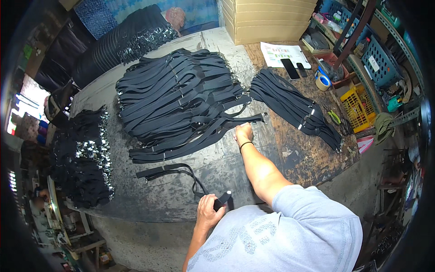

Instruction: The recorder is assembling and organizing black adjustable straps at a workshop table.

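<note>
Near the table's front edge, my left hand [208, 211] is closed around a black strap [223, 199], whose folded end sticks out beside the fingers. From there the strap loops away and lies flat on the table toward the left. My right hand [244, 132] reaches forward with its fingers curled in at the edge of another black strap [244, 120] with a metal clip at its end. What the fingertips pinch is partly hidden. Beyond it spreads a large pile of black straps [176, 95] with metal fittings. A narrower bundle of black straps [290, 102] lies to the right.
A heap of straps with shiny clips [93, 154] covers the table's left end. At the back stand a black roll-shaped stack [122, 45] and a cardboard box [272, 20]. A phone [290, 69], tape rolls [322, 81], pliers [334, 117] and a yellow crate [355, 109] line the right side.
</note>
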Available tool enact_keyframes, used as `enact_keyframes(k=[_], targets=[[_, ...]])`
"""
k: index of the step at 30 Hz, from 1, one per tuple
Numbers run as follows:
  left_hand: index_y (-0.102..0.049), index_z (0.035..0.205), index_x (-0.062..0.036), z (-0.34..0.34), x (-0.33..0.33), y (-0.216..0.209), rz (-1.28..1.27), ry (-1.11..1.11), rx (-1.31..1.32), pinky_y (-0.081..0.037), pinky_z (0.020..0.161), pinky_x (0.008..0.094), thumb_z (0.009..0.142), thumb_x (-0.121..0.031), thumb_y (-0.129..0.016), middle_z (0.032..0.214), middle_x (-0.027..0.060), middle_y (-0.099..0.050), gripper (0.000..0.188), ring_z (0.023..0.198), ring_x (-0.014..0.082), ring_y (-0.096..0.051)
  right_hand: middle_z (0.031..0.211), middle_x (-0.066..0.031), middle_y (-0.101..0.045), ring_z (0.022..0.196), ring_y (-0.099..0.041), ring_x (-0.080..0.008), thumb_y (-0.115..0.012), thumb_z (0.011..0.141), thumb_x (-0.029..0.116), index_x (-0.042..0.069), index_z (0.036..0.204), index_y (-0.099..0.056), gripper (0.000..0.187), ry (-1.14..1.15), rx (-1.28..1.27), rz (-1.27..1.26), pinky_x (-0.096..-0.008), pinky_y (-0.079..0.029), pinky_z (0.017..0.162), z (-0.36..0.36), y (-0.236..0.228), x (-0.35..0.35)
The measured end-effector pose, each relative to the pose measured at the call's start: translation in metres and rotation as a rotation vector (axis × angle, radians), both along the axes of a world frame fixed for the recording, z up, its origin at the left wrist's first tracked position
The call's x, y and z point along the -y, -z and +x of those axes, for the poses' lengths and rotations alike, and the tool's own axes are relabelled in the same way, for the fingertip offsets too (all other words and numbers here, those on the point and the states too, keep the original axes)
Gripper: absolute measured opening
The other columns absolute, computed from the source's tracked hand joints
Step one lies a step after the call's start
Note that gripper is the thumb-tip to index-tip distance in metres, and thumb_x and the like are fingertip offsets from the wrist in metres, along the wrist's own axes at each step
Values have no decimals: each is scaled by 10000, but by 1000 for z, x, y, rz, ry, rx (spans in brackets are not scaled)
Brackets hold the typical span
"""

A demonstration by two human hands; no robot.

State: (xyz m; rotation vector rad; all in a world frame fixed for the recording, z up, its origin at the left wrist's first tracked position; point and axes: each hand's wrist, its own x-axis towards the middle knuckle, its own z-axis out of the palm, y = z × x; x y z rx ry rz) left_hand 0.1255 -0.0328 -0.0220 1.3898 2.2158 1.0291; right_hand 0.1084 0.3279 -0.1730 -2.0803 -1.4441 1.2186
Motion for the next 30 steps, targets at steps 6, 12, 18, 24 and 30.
enact_keyframes(k=[6,12,18,24,30], targets=[[-583,962,7,-9,-18,-8,102,43,-56,-476,884,477,643,-106,-777,1012,208,-637,390,960,397,-610,701,-82,-643,543,-618,-190,-676,861,125,40,846,-578,130,-198,-89,60,-334,-507,471,49,34,-19],[-582,941,3,-24,-23,-22,145,40,-48,-471,883,474,639,-107,-776,985,206,-623,375,944,401,-599,604,-79,-576,553,-548,-175,-501,975,239,44,805,-553,264,-935,-327,-37,-354,-452,545,237,-63,64],[-636,1023,-36,-34,-22,-32,134,170,-129,-402,1042,524,671,-207,-779,1003,165,-640,416,1056,363,-601,922,-144,-705,905,-667,-289,-715,820,390,41,937,-723,368,-1446,559,-752,-424,-517,775,437,-121,143],[-615,1123,-71,-12,-59,-49,279,420,-141,-400,1037,530,687,-206,-769,1035,137,-587,481,1030,336,-577,1320,-205,-554,1153,-593,-356,-778,767,200,-4,1348,-519,668,-1105,-176,563,-409,-442,1016,250,-232,158],[-467,1347,-74,-3,-62,-77,539,326,-76,-416,759,425,672,-60,-683,902,116,-517,709,825,322,-530,1166,-106,-625,1047,-607,-171,-566,750,-16,-4,1326,-523,578,-1014,-746,12,-283,-479,910,168,-260,163]])
